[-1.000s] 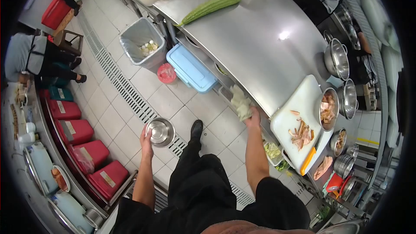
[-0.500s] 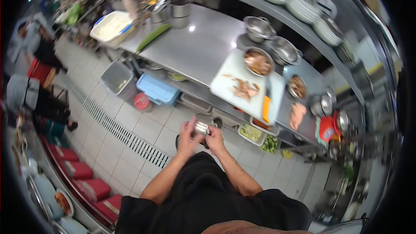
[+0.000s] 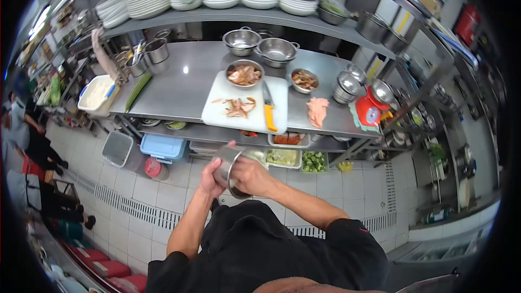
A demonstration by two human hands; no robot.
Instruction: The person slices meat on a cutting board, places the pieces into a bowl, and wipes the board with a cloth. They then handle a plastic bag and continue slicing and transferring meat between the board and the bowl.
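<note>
A shiny steel bowl point(image 3: 221, 158) is tipped on its side in front of my body, its mouth facing right. My left hand point(image 3: 210, 180) is wrapped round its outer left side. At the mouth, my right hand point(image 3: 253, 177) has its fingers curled inward past the rim. The bowl hides those fingertips, so whatever they grip cannot be made out. Beyond my hands on the steel counter is a white cutting board point(image 3: 217, 114) bearing cut meat pieces point(image 3: 239, 108), a knife with an orange handle point(image 3: 269, 116) and a bowl of meat point(image 3: 244, 74).
Nested colanders point(image 3: 278, 50), a small meat bowl point(image 3: 305, 80), raw meat point(image 3: 317, 112) and a red scale point(image 3: 369, 113) stand on the counter. A plate shelf point(image 3: 217, 15) hangs above it. Vegetable trays point(image 3: 284, 158) sit below, beside a blue-lidded bin point(image 3: 163, 146). Co-workers stand left.
My view has swung to the right and shows the counter more squarely. The bowl has turned so its mouth faces right, and my right hand has moved from its edge into the mouth.
</note>
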